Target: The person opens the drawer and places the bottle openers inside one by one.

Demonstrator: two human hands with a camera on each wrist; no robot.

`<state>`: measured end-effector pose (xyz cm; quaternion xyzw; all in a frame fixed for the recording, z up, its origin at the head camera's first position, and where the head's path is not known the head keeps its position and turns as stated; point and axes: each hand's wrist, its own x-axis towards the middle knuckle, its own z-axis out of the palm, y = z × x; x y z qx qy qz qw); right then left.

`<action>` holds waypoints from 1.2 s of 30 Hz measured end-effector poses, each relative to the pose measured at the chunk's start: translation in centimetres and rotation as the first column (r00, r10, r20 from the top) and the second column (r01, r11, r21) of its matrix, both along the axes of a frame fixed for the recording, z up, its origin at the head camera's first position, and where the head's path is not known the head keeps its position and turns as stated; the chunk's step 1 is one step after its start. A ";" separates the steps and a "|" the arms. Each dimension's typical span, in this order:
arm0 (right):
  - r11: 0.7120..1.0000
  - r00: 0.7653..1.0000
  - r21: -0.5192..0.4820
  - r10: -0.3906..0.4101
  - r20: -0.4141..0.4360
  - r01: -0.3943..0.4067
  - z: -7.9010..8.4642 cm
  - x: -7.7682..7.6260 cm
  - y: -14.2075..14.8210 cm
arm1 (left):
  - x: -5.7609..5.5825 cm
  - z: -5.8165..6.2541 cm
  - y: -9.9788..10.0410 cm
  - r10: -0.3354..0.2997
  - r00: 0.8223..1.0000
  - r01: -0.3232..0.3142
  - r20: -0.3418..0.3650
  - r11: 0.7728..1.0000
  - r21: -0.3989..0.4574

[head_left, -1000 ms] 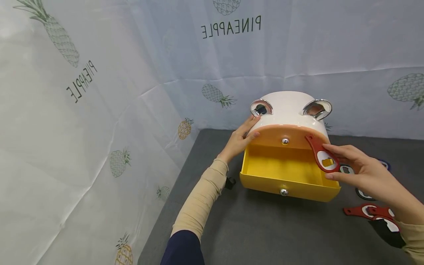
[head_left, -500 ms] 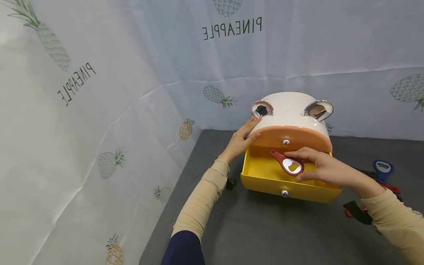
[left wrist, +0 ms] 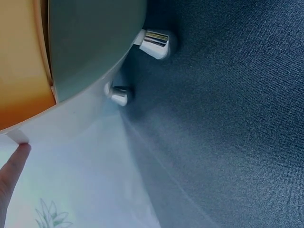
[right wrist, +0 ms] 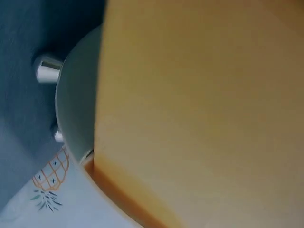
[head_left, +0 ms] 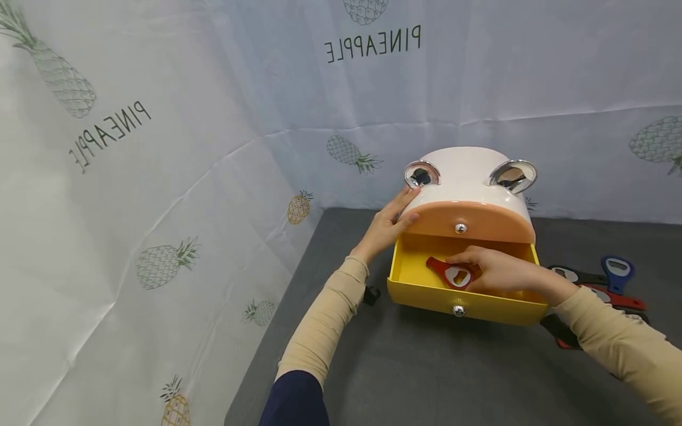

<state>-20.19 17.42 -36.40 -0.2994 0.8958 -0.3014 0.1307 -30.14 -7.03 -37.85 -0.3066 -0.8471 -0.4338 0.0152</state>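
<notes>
A white box with a rounded top (head_left: 463, 168) and two chrome-rimmed ears stands at the back of the dark table. Its lower yellow drawer (head_left: 426, 296) is pulled out beneath the orange upper drawer (head_left: 437, 220). My left hand (head_left: 382, 231) rests on the box's left side with extended fingers; in the left wrist view one finger (left wrist: 13, 168) touches the white shell (left wrist: 71, 111). Inside the yellow drawer, my right hand (head_left: 501, 272) pinches a red bottle opener (head_left: 439, 268) by its round end, handle pointing left. The right wrist view shows mostly the drawer's side (right wrist: 199, 109), not the hand.
Right of the box lie several more bottle openers, among them a blue one (head_left: 618, 273) and a red one (head_left: 629, 302), partly behind my right sleeve (head_left: 618, 337). A small black object (head_left: 371, 294) lies left of the drawer. A pineapple-printed cloth (head_left: 266, 71) hangs behind.
My right hand has carried the red bottle opener leftward from the drawer's right edge and down into the drawer. My left hand has stayed on the box.
</notes>
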 end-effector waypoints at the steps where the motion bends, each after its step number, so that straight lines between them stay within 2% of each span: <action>1: 1.000 1.000 0.023 0.000 -0.011 0.000 0.0 0.0 -0.1 | 0.0 0.0 0.0 0.000 1.000 0.000 0.002 1.000 0.004; 7: 0.994 0.994 0.106 -0.009 -0.111 0.021 -0.3 -0.1 -0.3 | -0.2 -0.1 0.1 -0.012 1.000 0.012 0.001 1.000 0.017; 12: 0.991 0.993 0.079 -0.103 -0.058 0.108 -0.3 -0.4 -0.5 | -0.3 0.0 0.2 -0.020 1.000 0.019 0.012 1.000 0.023; 15: 0.989 0.991 0.071 -0.131 -0.033 0.133 -0.3 -0.5 -0.5 | -0.3 0.0 0.1 -0.019 1.000 0.018 0.014 1.000 0.024; 22: 0.987 0.993 0.128 -0.085 -0.079 0.094 -0.6 -0.6 -0.5 | -0.3 -0.1 0.1 -0.011 1.000 0.011 0.004 1.000 0.014; 27: 0.990 0.995 0.120 -0.071 -0.063 0.078 -0.7 -0.8 -0.2 | -0.3 -0.1 0.2 -0.007 1.000 0.007 0.000 1.000 0.011; 31: 0.990 0.995 0.115 -0.075 -0.062 0.082 -0.6 -0.8 -0.2 | -0.3 -0.1 0.2 -0.006 1.000 0.006 0.001 1.000 0.012; 36: 0.988 0.988 0.095 -0.114 -0.103 0.123 -0.1 -0.4 -0.1 | -0.3 -0.2 0.2 -0.002 1.000 0.002 -0.003 1.000 0.011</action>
